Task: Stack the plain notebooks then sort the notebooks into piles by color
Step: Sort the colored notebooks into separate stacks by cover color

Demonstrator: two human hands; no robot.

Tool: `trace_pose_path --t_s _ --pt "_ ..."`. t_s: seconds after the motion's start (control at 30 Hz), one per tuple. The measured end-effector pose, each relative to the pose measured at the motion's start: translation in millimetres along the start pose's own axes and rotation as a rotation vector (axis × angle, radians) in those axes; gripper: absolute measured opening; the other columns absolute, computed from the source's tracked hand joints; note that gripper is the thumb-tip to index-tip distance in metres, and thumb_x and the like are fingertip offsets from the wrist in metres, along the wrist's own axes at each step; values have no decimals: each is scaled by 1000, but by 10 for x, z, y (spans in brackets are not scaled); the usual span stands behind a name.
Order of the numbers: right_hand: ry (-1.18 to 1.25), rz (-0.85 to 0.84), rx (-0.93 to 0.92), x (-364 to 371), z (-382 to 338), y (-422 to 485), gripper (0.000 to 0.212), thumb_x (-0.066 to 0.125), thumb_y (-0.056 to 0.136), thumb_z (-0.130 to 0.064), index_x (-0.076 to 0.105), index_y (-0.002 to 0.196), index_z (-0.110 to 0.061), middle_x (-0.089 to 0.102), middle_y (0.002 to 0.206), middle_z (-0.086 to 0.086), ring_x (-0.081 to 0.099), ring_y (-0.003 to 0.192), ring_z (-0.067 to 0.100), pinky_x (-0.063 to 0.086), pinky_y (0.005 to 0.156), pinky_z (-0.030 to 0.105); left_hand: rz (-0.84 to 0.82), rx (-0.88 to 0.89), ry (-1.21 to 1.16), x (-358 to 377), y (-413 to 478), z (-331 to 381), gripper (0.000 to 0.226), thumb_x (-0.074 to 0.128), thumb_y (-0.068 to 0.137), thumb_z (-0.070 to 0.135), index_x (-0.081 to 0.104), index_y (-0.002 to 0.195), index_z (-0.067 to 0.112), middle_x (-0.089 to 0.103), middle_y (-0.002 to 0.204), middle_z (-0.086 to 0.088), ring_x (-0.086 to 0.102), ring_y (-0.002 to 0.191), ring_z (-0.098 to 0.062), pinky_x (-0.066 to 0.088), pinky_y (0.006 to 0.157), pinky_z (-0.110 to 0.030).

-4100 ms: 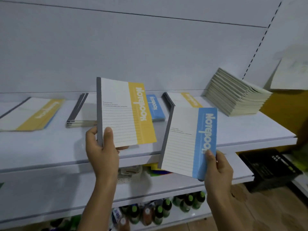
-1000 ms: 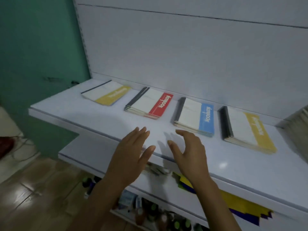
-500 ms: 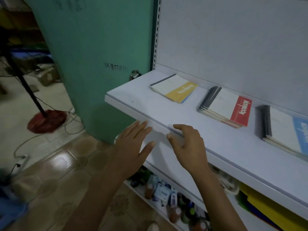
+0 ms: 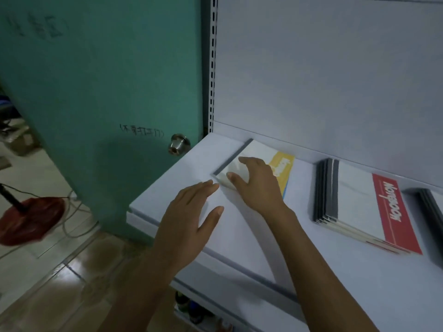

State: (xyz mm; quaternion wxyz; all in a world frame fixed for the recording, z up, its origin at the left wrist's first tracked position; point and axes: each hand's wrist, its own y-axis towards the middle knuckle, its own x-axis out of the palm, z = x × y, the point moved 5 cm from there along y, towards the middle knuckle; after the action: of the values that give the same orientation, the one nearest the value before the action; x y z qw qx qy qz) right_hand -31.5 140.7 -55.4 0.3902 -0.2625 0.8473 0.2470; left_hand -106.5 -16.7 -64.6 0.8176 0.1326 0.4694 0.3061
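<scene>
A yellow-banded notebook (image 4: 282, 161) lies at the left end of the white shelf (image 4: 172, 188), with a blue edge showing beneath it. My right hand (image 4: 257, 180) lies on top of it with fingers spread over its white cover. My left hand (image 4: 189, 221) hovers flat just left of it, fingers straight, fingertips close to the notebook's near corner. A pile of red-banded notebooks (image 4: 364, 207) sits to the right, and the grey spines of another pile (image 4: 431, 207) show at the right edge.
A green door (image 4: 96, 80) with a metal knob (image 4: 178, 143) stands just left of the shelf. A red fan base (image 4: 28, 219) with cables sits on the floor. Bottles (image 4: 189, 307) fill a lower shelf.
Both hands have moved forward and left from the shelf's front edge to the yellow notebook; the right hand now rests on it. The view has swung left, away from the blue and yellow piles.
</scene>
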Motion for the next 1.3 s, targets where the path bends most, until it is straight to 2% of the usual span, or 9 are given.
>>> trace_pose_path --t_s 0.1,0.3,0.4,0.57,0.67,0.8,0.97,1.2,1.3 --pt "-231 -141 117 262 157 166 80 34 91 -65 7 152 -20 1 159 15 2 146 27 7 117 43 -37 21 -90 31 306 -58 49 40 91 54 50 131 27 51 131 13 42 123 -1 34 101 -22" --pt "-410 -168 112 385 125 -65 120 -14 54 -91 3 152 -25 -3 160 8 -8 147 20 -2 118 39 -219 -42 -251 318 966 -280 45 47 94 42 44 136 25 49 137 10 40 127 -7 31 100 -21" --pt "-388 -117 161 373 7 -368 115 -4 57 -94 9 152 -29 0 160 1 -6 147 15 -4 118 36 -344 -96 -381 500 1185 -401 42 47 95 39 47 134 22 51 137 3 44 127 -14 37 103 -29" --pt "-342 -66 359 483 -246 -825 108 6 58 -97 2 149 -40 -14 158 -10 -17 143 4 -14 113 26 -421 0 -217 777 1287 -605 47 48 93 45 45 132 20 51 136 -2 46 124 -22 43 101 -41" --pt "-352 -55 452 574 -400 -983 113 4 53 -99 -2 149 -41 -19 156 -13 -21 142 3 -15 113 27 -483 0 -2 868 1223 -648 77 39 90 61 21 147 11 27 153 -9 23 141 -26 25 112 -40" --pt "-374 -87 489 630 -567 -1156 119 23 50 -99 -10 148 -41 -25 154 -14 -27 140 3 -16 113 28 -502 -28 68 898 1220 -650 81 24 93 63 6 150 8 4 159 -11 -1 146 -24 8 116 -38" --pt "-342 24 460 625 -678 -1380 112 26 50 -98 20 146 -42 6 157 -14 2 145 6 -5 110 21 -503 -17 83 865 1233 -677 76 37 94 56 20 147 3 13 157 -14 6 146 -26 14 116 -38" --pt "-324 18 334 500 -738 -1460 66 35 84 -57 25 147 -36 18 157 -7 13 145 15 8 115 27 -268 -30 -46 554 1126 -661 56 61 88 35 39 132 7 41 142 -13 36 132 -30 40 102 -46" --pt "-154 186 287 318 -781 -1586 55 39 89 -28 34 144 -35 35 150 -8 30 139 15 29 114 33 -101 -22 -228 298 943 -523 39 54 93 21 41 128 10 54 131 -12 52 116 -30 48 87 -36"
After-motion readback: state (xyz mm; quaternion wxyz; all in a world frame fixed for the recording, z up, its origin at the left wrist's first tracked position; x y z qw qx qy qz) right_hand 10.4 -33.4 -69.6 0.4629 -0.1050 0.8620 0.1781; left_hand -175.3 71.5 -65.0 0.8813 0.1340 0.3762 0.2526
